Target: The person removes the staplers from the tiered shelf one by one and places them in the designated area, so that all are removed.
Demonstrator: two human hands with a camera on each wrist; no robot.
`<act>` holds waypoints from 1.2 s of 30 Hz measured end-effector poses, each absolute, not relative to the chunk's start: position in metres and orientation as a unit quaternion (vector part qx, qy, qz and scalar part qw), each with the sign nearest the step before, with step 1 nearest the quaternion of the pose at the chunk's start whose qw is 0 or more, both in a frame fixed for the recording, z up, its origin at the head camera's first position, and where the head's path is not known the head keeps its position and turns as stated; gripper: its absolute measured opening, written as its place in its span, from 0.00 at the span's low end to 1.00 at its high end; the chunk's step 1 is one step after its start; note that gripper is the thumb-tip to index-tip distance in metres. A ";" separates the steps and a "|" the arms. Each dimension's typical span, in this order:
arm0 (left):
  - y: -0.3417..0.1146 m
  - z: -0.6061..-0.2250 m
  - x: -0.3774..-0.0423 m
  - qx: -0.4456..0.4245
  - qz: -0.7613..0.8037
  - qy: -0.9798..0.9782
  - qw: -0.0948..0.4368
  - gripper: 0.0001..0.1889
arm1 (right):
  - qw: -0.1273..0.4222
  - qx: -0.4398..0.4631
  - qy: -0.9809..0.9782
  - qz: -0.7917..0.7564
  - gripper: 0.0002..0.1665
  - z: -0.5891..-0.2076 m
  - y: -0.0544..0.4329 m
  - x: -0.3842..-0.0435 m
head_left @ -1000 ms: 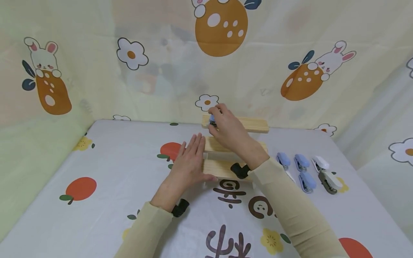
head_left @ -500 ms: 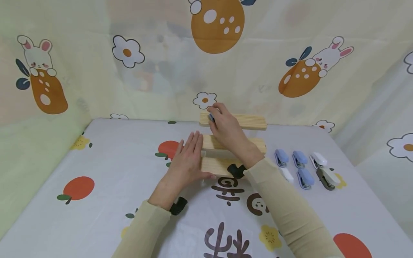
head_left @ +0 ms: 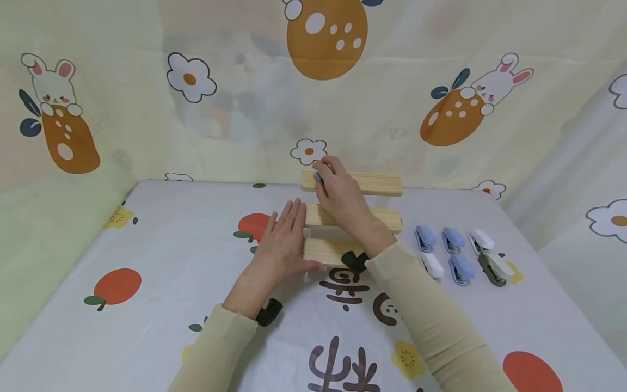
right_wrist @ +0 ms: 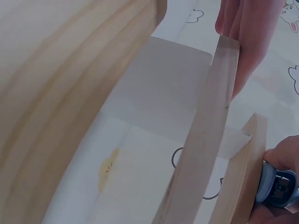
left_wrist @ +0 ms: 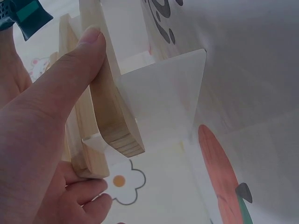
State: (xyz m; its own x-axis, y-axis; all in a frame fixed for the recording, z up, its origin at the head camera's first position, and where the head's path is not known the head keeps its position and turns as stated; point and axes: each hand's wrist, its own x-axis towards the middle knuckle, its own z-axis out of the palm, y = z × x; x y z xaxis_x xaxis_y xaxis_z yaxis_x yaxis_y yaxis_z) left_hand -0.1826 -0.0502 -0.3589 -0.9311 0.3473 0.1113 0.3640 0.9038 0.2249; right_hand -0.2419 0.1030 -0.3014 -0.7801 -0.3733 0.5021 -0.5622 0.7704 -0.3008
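Note:
A stepped rack has a front wooden board (head_left: 320, 251), a middle board (head_left: 387, 218) and a higher back board (head_left: 377, 184), joined by a clear side panel (left_wrist: 161, 91). My left hand (head_left: 280, 242) rests against its left end, fingers straight along the side and thumb at the front board. At the left part of the back board, my right hand (head_left: 340, 193) grips a small blue stapler (right_wrist: 267, 182), mostly hidden by the fingers in the head view. The right wrist view has the stapler touching or very near that board.
Right of the rack stand several small staplers in two rows, including a blue stapler (head_left: 425, 238), a white stapler (head_left: 432, 267) and a grey-and-white stapler (head_left: 496, 268). A patterned cloth (head_left: 161, 305) covers the table; a patterned curtain (head_left: 245, 120) hangs close behind the rack.
The right hand stays at the back board's left part, its fingers now covering more of the stapler. The left hand keeps its place on the rack. The head view has shifted slightly.

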 end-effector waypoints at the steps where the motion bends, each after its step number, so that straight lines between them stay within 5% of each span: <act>1: -0.050 -0.359 -0.183 -0.181 -0.122 -0.975 0.035 0.72 | 0.212 0.256 -0.916 0.223 0.21 -0.301 0.103 -0.242; 36: -0.051 -0.361 -0.183 -0.187 -0.130 -0.972 0.047 0.72 | 0.269 0.286 -0.885 0.251 0.21 -0.287 0.151 -0.212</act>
